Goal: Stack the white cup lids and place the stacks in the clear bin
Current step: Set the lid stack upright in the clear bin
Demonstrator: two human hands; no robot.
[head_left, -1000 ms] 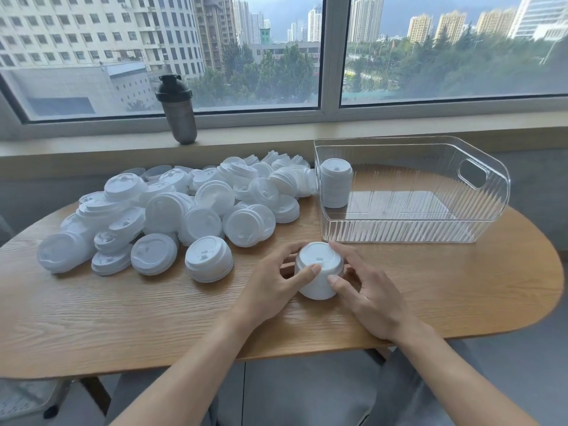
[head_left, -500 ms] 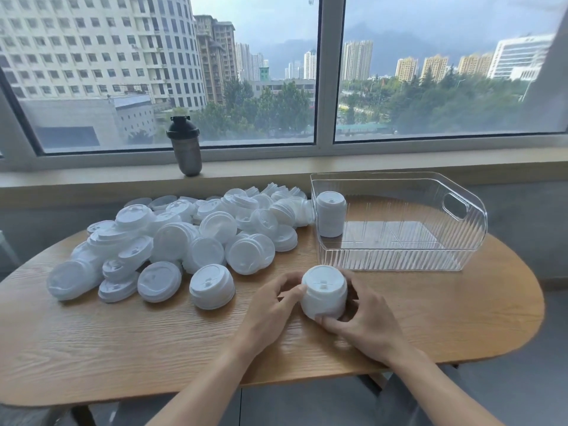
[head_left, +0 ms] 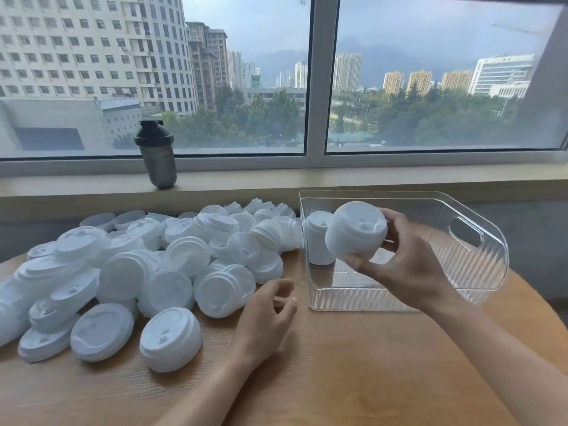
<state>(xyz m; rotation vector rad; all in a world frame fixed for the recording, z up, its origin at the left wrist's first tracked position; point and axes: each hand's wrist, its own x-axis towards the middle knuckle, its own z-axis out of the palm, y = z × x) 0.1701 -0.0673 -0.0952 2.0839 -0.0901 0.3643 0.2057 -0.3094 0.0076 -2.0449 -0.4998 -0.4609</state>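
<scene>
My right hand [head_left: 402,262] grips a stack of white cup lids [head_left: 356,230], tilted and lifted in the air over the near left part of the clear bin [head_left: 479,272]. Another lid stack [head_left: 318,239] stands upright inside the bin at its left wall. My left hand [head_left: 266,318] hovers just above the table with loosely curled fingers and holds nothing. A big heap of loose white lids [head_left: 147,269] covers the left half of the wooden table [head_left: 368,379].
A dark shaker bottle [head_left: 157,155] stands on the window sill behind the heap. The bin has a handle cut-out [head_left: 465,232] in its right wall. The table's rounded right edge lies just beyond the bin.
My right hand has lifted the lid stack off the table and carried it up and right over the bin. My left hand has let go of it and stayed low. The camera view tilted up.
</scene>
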